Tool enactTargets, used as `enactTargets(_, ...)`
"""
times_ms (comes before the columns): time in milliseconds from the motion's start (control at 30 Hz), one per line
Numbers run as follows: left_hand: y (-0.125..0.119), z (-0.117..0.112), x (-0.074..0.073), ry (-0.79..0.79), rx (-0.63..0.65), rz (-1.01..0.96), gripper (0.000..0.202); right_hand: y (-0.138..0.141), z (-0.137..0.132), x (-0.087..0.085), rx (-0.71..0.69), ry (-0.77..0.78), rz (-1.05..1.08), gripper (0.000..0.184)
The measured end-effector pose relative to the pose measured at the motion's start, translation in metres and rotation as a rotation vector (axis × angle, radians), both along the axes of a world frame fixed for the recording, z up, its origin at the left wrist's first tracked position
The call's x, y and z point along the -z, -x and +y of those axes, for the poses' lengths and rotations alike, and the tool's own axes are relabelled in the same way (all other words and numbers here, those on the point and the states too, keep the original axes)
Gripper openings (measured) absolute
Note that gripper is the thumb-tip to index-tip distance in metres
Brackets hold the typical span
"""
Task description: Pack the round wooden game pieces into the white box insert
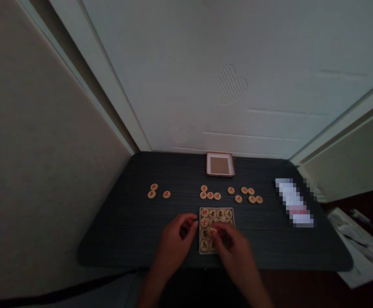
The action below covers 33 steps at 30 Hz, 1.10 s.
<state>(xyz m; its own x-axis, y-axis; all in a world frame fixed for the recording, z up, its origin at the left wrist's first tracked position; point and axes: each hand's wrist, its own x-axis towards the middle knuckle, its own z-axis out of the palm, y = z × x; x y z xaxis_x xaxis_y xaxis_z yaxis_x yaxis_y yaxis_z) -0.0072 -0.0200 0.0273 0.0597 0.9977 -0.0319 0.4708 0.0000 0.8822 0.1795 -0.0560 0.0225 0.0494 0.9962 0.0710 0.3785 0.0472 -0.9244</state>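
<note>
A square box [200, 239] of Chinese chess pieces lies near the front of the dark table, rows of round wooden pieces with red or black characters in it. My right hand [234, 246] is over the box, thumb and fingers pinched on a chess piece [212, 230]; it covers much of the box's lower right. Just left of the box is my left hand [176, 239], its fingers curved and a gap between thumb and fingers, with nothing seen in it. Beyond the box lie loose red-character pieces, among them one [217, 196] in the middle group.
A shallow box lid [220, 165] stands at the table's back edge by the white panel. Three loose pieces [166, 194] lie at left, several more [244, 190] at right. A blurred-out flat object [293, 201] is on the right side of the dark table [118, 226].
</note>
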Motion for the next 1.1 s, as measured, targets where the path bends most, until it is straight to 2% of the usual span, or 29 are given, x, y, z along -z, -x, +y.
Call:
enactTargets(300,-0.010,0.002,0.003,0.043,0.068,0.028,0.014,0.008,0.003,-0.004,-0.072,0.085,-0.004,0.017)
enactTargets(467,-0.008,0.002,0.005,0.063,0.067,0.013,0.013,0.013,0.006,0.001,-0.041,0.103,-0.014,0.015)
enactTargets(733,-0.006,-0.011,0.001,0.107,0.100,0.008,0.019,0.016,0.003,0.002,0.052,0.034,-0.080,0.010)
enactTargets(933,-0.009,-0.011,0.005,0.082,0.105,0.000,0.018,0.007,0.000,-0.005,-0.051,-0.034,-0.145,0.017)
enactTargets(1100,-0.007,-0.009,0.003,0.090,0.118,-0.008,0.015,0.009,0.002,-0.002,-0.120,-0.045,-0.177,0.023)
